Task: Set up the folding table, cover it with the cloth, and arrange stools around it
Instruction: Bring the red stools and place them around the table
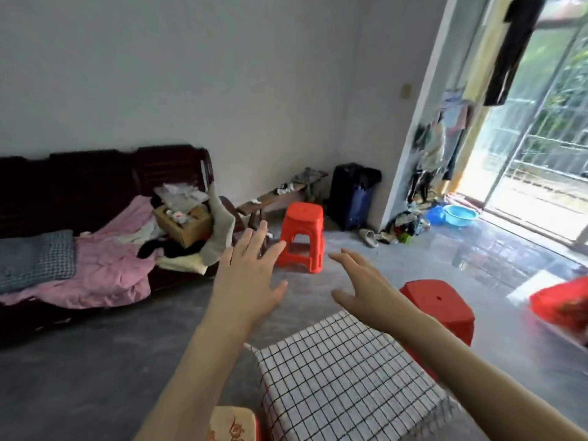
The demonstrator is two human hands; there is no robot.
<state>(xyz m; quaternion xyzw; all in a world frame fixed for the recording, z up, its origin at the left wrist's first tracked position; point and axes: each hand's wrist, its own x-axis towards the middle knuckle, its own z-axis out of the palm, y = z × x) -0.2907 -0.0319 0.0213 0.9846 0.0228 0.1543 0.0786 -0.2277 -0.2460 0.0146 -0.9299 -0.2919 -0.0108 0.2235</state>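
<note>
Two hands show, the left hand (246, 275) and the right hand (362, 286), both spread wide with nothing in them. There is one desk (276, 374) under one checked cloth (343, 377), and two red stools stand in full sight: one stool (302, 237) far off near the wall and another stool (442, 308) just beside the desk. The room also holds one dark sofa (95, 176), one pink blanket (105, 268), one cardboard box (187, 224), one blue basin (459, 214) and one dark suitcase (351, 195).

The cloth (343, 374) covers the surface at lower centre; one stool (442, 307) touches its right side, another stool (302, 237) stands mid-frame, sofa (95, 192) left.
</note>
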